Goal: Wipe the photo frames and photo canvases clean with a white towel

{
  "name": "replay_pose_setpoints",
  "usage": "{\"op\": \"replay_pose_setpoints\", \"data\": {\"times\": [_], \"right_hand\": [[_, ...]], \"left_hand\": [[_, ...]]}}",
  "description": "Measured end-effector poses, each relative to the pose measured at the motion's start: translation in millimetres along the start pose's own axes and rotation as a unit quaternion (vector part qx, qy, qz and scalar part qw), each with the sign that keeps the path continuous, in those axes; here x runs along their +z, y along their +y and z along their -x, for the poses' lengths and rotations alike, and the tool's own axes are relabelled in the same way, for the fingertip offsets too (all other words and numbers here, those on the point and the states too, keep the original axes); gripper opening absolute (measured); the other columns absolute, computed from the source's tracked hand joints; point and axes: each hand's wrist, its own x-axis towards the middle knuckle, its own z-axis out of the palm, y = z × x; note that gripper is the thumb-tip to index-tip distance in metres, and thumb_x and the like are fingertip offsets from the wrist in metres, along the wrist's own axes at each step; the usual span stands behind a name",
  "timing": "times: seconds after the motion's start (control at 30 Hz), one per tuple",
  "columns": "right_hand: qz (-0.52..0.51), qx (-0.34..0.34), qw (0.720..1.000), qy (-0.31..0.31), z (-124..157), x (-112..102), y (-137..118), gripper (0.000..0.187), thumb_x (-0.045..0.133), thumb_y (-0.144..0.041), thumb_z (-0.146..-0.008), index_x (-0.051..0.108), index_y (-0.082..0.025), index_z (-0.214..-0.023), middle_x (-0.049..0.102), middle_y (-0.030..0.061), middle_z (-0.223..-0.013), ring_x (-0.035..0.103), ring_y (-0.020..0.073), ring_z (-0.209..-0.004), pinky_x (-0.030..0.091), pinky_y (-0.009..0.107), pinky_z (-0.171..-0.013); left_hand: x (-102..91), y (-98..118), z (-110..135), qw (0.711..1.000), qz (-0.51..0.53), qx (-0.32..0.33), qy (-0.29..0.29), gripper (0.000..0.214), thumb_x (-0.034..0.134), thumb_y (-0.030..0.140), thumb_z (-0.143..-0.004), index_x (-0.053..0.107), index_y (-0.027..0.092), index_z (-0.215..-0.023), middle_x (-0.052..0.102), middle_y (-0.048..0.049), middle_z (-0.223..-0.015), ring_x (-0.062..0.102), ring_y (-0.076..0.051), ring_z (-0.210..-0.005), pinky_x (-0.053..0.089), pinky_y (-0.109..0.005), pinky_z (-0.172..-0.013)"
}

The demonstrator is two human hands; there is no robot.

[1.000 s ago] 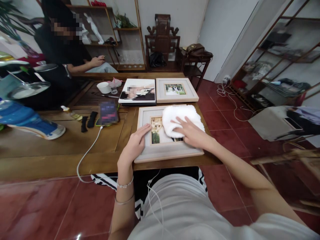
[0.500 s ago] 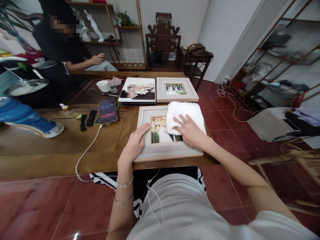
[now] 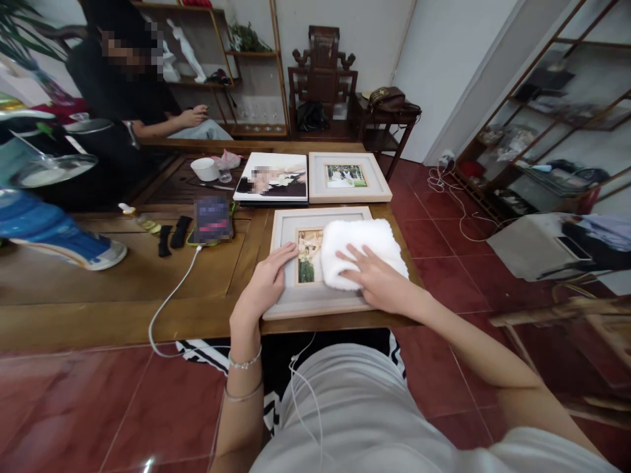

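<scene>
A light wooden picture frame (image 3: pixel 315 312) lies flat at the table's front edge, with a small photo (image 3: pixel 306 266) inside a pale mat. My left hand (image 3: pixel 266 279) rests over its left side, fingers stretched out towards the photo. Under my right hand (image 3: pixel 372 272) is a folded, fluffy white cloth (image 3: pixel 365 233). That hand lies flat on the cloth with its fingers spread, pressing it onto the right part of the frame. The cloth hides the photo's right portion and some of the mat.
Behind stand a second framed photo (image 3: pixel 379 187) and a white-edged photo panel (image 3: pixel 271 190). To the left are a phone (image 3: pixel 213 220) on a white cable (image 3: pixel 170 299), a small bottle (image 3: pixel 140 218), a white cup (image 3: pixel 204 169) and a blue bottle (image 3: pixel 49 230). A person (image 3: pixel 118 85) sits across the table.
My right hand has slid the white cloth towards me and slightly left over the frame, covering more of the photo. My left hand has stayed in place.
</scene>
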Motion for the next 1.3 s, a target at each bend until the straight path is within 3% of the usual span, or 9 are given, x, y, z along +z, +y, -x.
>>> {"op": "replay_pose_setpoints", "data": {"times": [0.17,0.3,0.43,0.57,0.7,0.8,1.07,1.2,1.3], "right_hand": [[0.035,0.055,0.992,0.11,-48,7,56,0.063,0.046,0.0,-0.073,0.054,-0.011,-0.135,0.032,0.0165,-0.157,0.02,0.0332,-0.148,0.02,0.054,-0.118],[0.056,0.075,0.988,0.126,-70,7,75,0.058,0.049,-0.004,-0.077,0.055,-0.012,-0.134,0.033,0.0152,-0.157,0.017,0.0362,-0.148,0.018,0.058,-0.117],[0.059,0.066,0.993,0.081,-58,7,53,0.054,0.05,-0.004,-0.078,0.059,-0.013,-0.131,0.039,0.016,-0.154,0.026,0.0383,-0.145,0.02,0.06,-0.115],[0.009,-0.001,1.0,-0.014,-8,-10,5,0.055,0.047,-0.001,-0.078,0.06,-0.013,-0.129,0.043,0.019,-0.151,0.031,0.0373,-0.143,0.027,0.062,-0.112],[-0.075,-0.064,0.99,-0.099,40,-33,-31,0.056,0.045,0.001,-0.075,0.062,-0.018,-0.126,0.041,0.0116,-0.153,0.031,0.0285,-0.144,0.03,0.049,-0.116],[-0.107,-0.056,0.988,-0.098,44,-34,-35,0.06,0.045,0.001,-0.074,0.06,-0.02,-0.128,0.04,0.0072,-0.155,0.027,0.0253,-0.146,0.03,0.045,-0.117],[-0.009,0.039,0.998,0.048,-34,2,35,0.059,0.045,-0.003,-0.079,0.05,-0.011,-0.138,0.033,0.0189,-0.156,0.023,0.0313,-0.147,0.024,0.053,-0.117],[0.055,0.066,0.989,0.118,-73,2,69,0.054,0.048,-0.01,-0.084,0.051,-0.011,-0.137,0.033,0.0162,-0.157,0.02,0.0376,-0.147,0.019,0.06,-0.116],[0.079,0.081,0.987,0.116,-87,3,73,0.054,0.049,-0.011,-0.084,0.053,-0.014,-0.138,0.034,0.0129,-0.157,0.018,0.0421,-0.146,0.016,0.066,-0.114]], "left_hand": [[-1.2,1,0,1.0,0.009,-0.004,-0.005,0.044,0.036,0.011,-0.089,0.065,0.014,-0.123,0.059,-0.0119,-0.137,0.05,-0.022,-0.134,0.035,-0.045,-0.117],[-0.7,1,1,1.0,0.011,-0.004,0.002,0.045,0.036,0.01,-0.089,0.065,0.013,-0.123,0.059,-0.012,-0.137,0.05,-0.022,-0.134,0.034,-0.045,-0.117],[0.1,2,1,1.0,0.009,-0.013,0.006,0.046,0.036,0.01,-0.088,0.064,0.014,-0.125,0.059,-0.0114,-0.138,0.05,-0.021,-0.133,0.034,-0.044,-0.118],[0.8,3,1,1.0,0.005,-0.014,0.011,0.047,0.035,0.01,-0.088,0.064,0.016,-0.125,0.059,-0.0104,-0.137,0.05,-0.02,-0.133,0.034,-0.044,-0.118],[0.4,3,1,1.0,0.0,-0.012,0.009,0.047,0.036,0.01,-0.088,0.064,0.017,-0.125,0.059,-0.0092,-0.138,0.05,-0.021,-0.133,0.034,-0.045,-0.117],[-0.4,3,1,1.0,0.001,-0.007,0.006,0.046,0.036,0.01,-0.088,0.064,0.015,-0.125,0.059,-0.0102,-0.138,0.05,-0.021,-0.133,0.034,-0.044,-0.117],[-1.7,4,1,1.0,0.013,-0.011,0.0,0.046,0.036,0.01,-0.09,0.064,0.017,-0.125,0.059,-0.0088,-0.138,0.049,-0.021,-0.134,0.034,-0.045,-0.117],[-1.8,4,2,1.0,0.016,-0.01,0.005,0.045,0.036,0.011,-0.09,0.064,0.017,-0.125,0.059,-0.0081,-0.137,0.049,-0.021,-0.134,0.034,-0.045,-0.118],[-1.5,3,2,1.0,0.015,-0.01,0.006,0.045,0.036,0.011,-0.09,0.064,0.017,-0.125,0.059,-0.0083,-0.138,0.05,-0.02,-0.134,0.034,-0.045,-0.118]]}}
